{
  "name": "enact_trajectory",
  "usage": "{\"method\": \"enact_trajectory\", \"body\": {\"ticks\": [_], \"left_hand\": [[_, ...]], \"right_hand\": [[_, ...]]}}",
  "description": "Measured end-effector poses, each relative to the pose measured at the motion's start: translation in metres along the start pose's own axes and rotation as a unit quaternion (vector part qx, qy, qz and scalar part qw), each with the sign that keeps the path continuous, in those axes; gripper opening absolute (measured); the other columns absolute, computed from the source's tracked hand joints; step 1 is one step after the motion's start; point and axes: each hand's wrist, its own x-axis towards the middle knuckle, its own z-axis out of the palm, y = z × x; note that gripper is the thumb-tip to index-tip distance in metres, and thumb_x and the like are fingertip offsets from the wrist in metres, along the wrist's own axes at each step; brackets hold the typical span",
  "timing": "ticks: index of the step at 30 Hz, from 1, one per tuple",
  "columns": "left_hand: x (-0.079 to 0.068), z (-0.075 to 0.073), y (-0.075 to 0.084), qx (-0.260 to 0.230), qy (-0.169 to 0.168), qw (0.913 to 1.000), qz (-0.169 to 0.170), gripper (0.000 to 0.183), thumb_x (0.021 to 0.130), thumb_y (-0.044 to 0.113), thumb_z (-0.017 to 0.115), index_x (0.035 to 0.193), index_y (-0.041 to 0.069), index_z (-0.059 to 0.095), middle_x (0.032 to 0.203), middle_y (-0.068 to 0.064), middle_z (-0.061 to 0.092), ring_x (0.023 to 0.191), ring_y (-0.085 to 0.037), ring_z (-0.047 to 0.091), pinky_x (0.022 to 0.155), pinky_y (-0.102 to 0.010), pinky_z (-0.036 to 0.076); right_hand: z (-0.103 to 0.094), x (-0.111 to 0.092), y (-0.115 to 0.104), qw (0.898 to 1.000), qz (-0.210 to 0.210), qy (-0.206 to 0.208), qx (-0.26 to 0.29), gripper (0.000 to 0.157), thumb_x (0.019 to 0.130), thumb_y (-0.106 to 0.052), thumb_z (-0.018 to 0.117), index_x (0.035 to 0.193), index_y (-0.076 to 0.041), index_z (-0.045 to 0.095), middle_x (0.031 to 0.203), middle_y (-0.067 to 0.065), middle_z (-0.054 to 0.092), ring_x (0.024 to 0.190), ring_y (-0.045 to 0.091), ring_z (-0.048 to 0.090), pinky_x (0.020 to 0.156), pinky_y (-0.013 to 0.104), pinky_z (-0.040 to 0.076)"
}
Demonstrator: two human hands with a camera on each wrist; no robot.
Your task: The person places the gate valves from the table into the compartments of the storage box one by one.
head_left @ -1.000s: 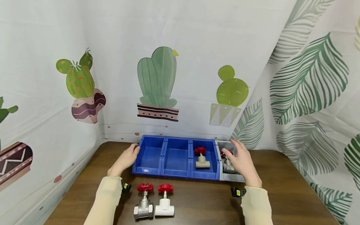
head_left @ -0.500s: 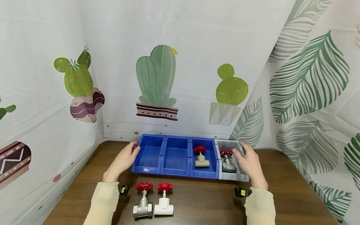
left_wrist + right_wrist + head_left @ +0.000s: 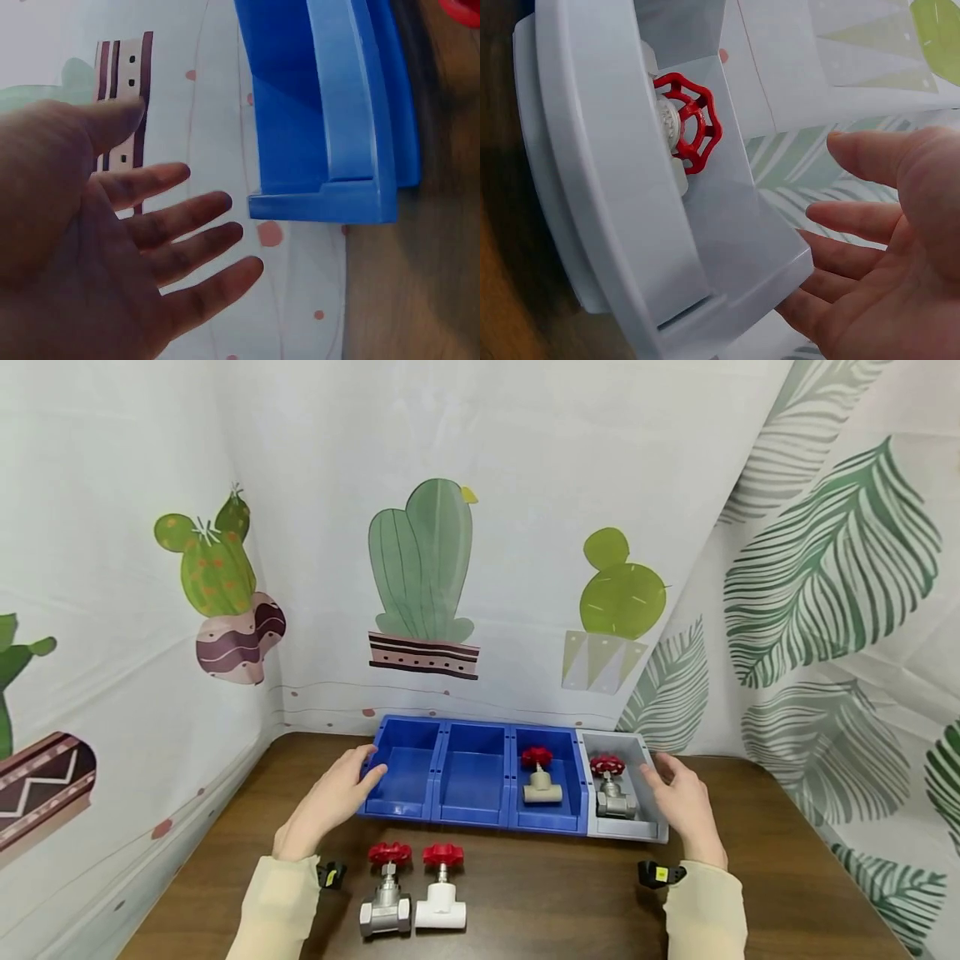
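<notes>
My left hand [image 3: 330, 797], fingers spread and relaxed, is beside the left end of the leftmost blue bin [image 3: 408, 768]; the left wrist view shows nothing in its palm. At the row's other end my right hand [image 3: 686, 802] is beside the grey bin [image 3: 626, 829], fingers extended. In the right wrist view some fingers pass behind the bin's edge, so contact is unclear. Inside the grey bin lies a metal gate valve [image 3: 615, 802] with a red handwheel. A beige plastic valve [image 3: 542, 787] with a red handwheel lies in the third blue bin [image 3: 551, 822].
A second blue bin [image 3: 474, 772] stands between the other blue ones, bare inside. In front of the row, a silver metal valve [image 3: 386, 910] and a white plastic valve [image 3: 441, 910] lie on the wooden table [image 3: 540, 893]. Printed cloth [image 3: 517, 527] hangs behind.
My right hand has drawn from over the grey bin to its right side, uncovering the metal valve. My left hand stays by the left end. The valves lie as before.
</notes>
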Motion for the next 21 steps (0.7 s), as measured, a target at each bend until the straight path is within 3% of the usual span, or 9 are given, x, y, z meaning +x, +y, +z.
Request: {"method": "enact_trajectory", "body": {"ticks": [9, 15, 21], "left_hand": [[-0.017, 0.006, 0.019, 0.004, -0.008, 0.9980, 0.062, 0.065, 0.094, 0.043, 0.064, 0.142, 0.002, 0.045, 0.138, -0.017, 0.050, 0.127, -0.033, 0.048, 0.103, -0.051, 0.038], [-0.027, 0.012, 0.031, 0.035, -0.017, 0.9907, 0.131, 0.069, 0.081, 0.046, 0.077, 0.135, 0.011, 0.054, 0.132, -0.004, 0.055, 0.118, -0.025, 0.057, 0.096, -0.044, 0.046], [-0.030, 0.022, 0.039, 0.059, -0.044, 0.9823, 0.172, 0.076, 0.076, 0.051, 0.079, 0.136, 0.011, 0.054, 0.132, -0.002, 0.054, 0.115, -0.023, 0.057, 0.093, -0.044, 0.047]], "right_hand": [[0.002, 0.001, 0.010, 1.000, 0.005, -0.003, 0.006, 0.054, 0.104, -0.027, 0.046, 0.138, 0.014, 0.041, 0.128, 0.035, 0.053, 0.116, 0.049, 0.052, 0.093, 0.058, 0.041], [0.008, 0.002, 0.019, 1.000, 0.010, -0.010, 0.007, 0.049, 0.103, -0.022, 0.047, 0.136, 0.014, 0.044, 0.124, 0.033, 0.056, 0.112, 0.048, 0.054, 0.090, 0.057, 0.043], [0.013, 0.005, 0.020, 1.000, 0.011, -0.005, 0.011, 0.047, 0.103, -0.019, 0.046, 0.135, 0.015, 0.044, 0.123, 0.033, 0.057, 0.109, 0.047, 0.057, 0.089, 0.057, 0.044]]}}
